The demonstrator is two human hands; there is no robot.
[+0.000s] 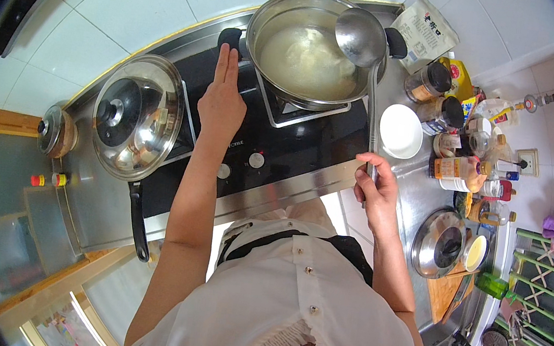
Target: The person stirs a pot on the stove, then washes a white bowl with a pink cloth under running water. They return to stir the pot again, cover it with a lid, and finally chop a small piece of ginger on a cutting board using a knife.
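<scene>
My right hand (378,188) grips the lower handle of a long metal ladle (361,37). The ladle's round bowl is over the right side of a large steel pot (267,86), which stands on the right burner with cloudy liquid and something pale (312,55) in it. My left hand (222,99) reaches forward over the black gas stove (306,148), two fingers extended together at the pot's black left side handle (231,40); whether they press on it I cannot tell. A white bowl (400,131) sits on the counter right of the stove.
A lidded frying pan (138,117) rests on the left burner, its handle (136,220) jutting over the counter's front edge. A small lidded pot (58,131) stands far left. Jars (428,82), bottles (492,212), a steel lid (438,243) and a wooden cutting board (443,297) crowd the right side.
</scene>
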